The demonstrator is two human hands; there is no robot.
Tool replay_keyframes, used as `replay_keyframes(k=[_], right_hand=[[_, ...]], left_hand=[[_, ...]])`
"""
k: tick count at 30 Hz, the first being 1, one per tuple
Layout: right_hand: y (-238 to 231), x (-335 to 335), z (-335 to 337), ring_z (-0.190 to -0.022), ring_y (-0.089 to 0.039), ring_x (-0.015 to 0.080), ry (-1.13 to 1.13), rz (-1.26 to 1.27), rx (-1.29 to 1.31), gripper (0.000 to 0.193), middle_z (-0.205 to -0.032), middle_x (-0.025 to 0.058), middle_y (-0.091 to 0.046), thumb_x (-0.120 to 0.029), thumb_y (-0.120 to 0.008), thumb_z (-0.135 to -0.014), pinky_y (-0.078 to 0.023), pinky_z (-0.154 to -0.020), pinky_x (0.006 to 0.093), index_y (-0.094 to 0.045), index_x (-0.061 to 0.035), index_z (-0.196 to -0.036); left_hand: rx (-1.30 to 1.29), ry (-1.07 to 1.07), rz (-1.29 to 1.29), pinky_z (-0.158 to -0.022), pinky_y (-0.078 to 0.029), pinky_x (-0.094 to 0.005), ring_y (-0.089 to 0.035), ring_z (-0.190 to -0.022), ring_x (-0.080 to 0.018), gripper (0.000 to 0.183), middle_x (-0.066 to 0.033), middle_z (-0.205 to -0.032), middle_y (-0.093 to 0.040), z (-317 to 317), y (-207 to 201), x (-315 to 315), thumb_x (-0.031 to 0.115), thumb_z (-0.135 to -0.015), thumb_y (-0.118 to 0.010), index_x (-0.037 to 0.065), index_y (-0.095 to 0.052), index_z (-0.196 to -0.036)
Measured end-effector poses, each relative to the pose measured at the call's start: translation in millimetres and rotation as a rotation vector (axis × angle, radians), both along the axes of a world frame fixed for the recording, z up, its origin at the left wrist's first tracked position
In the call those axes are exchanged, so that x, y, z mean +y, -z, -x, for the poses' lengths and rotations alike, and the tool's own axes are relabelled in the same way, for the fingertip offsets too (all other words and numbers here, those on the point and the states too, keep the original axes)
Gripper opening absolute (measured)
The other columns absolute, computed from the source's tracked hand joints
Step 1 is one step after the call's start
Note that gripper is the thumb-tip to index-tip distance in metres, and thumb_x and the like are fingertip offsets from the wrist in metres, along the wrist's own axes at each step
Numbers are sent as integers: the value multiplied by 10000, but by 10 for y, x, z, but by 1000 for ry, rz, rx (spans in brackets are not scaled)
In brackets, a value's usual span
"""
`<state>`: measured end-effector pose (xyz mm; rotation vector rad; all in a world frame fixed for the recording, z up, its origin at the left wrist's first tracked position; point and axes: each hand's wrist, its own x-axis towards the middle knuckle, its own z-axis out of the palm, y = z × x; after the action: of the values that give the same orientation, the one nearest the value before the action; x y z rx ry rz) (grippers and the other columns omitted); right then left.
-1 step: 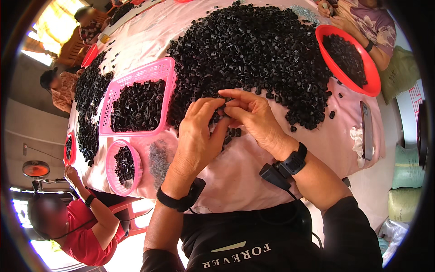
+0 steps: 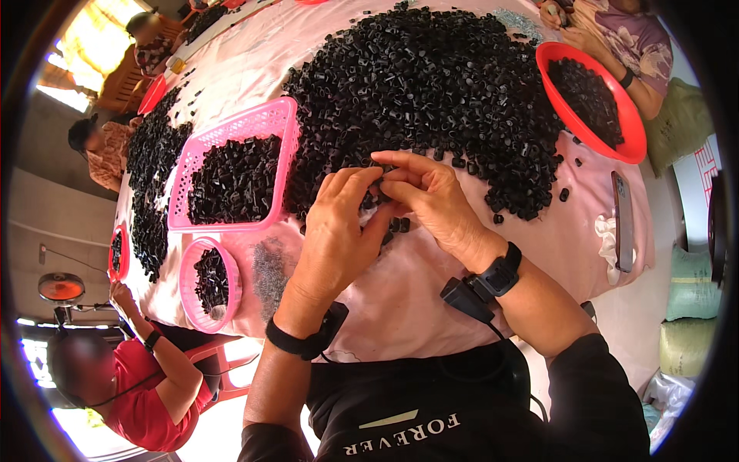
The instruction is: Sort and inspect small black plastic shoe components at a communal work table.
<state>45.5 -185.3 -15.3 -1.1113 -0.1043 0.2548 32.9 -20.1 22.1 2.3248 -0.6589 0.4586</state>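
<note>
My left hand [image 2: 332,223] and my right hand [image 2: 440,196] meet at the near edge of a large heap of small black plastic parts [image 2: 416,85]. Their fingertips are pinched together around a small black plastic part [image 2: 378,183], mostly covered by the fingers. Both hands seem to grip it, the left from one side and the right from the other. Just below the fingertips, several loose black parts [image 2: 399,225] lie on the pink cloth.
A pink rectangular basket [image 2: 289,146] of black parts stands left of the heap, with a round pink basket [image 2: 235,281] nearer me. Grey shavings [image 2: 269,277] lie beside it. A red basin [image 2: 635,146] and a phone [image 2: 622,219] are at right. Co-workers sit around the table.
The fingers of my left hand have shifted very slightly at the pinch. Everything else looks the same.
</note>
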Motion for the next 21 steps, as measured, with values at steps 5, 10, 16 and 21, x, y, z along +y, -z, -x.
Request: replay_keyframes(k=[5,10,16,21], right_hand=[[-39,12,14,-820,-639,62,7,-1,-11,358,-963,38,-704,23,-624,-957,-570,-696,216,-636,-12,-1313],[21,-9,-45,-830,-638,61,32,71,-102,333,-974,33,-709,-7,-644,-968,-546,-694,210,-640,-9,-1302],[-3,29,-35,-784,-625,46,-4,147,12,224,-932,23,-708,-117,-645,-1003,-523,-678,190,-691,9,-1183],[30,1,-53,-713,-612,39,-19,181,-19,198,-854,12,-700,-160,-661,-1003,-514,-637,192,-731,8,-1080]], left_hand=[[-54,44,-63,-822,-540,-449,-649,-974,-396,481,-196,-1071,-677,-32,95,1,-4,-747,-781,-44,-626,-1201],[-19,5,-107,-797,-538,-448,-655,-934,-391,454,-199,-1027,-679,-69,62,-59,-15,-750,-757,-29,-630,-1185],[-37,-32,-93,-783,-540,-444,-663,-905,-378,404,-188,-996,-684,-88,129,2,6,-796,-731,-17,-630,-1186],[-92,-29,-80,-743,-520,-450,-619,-869,-362,426,-162,-926,-628,-79,181,-6,0,-763,-734,-35,-609,-1169]])
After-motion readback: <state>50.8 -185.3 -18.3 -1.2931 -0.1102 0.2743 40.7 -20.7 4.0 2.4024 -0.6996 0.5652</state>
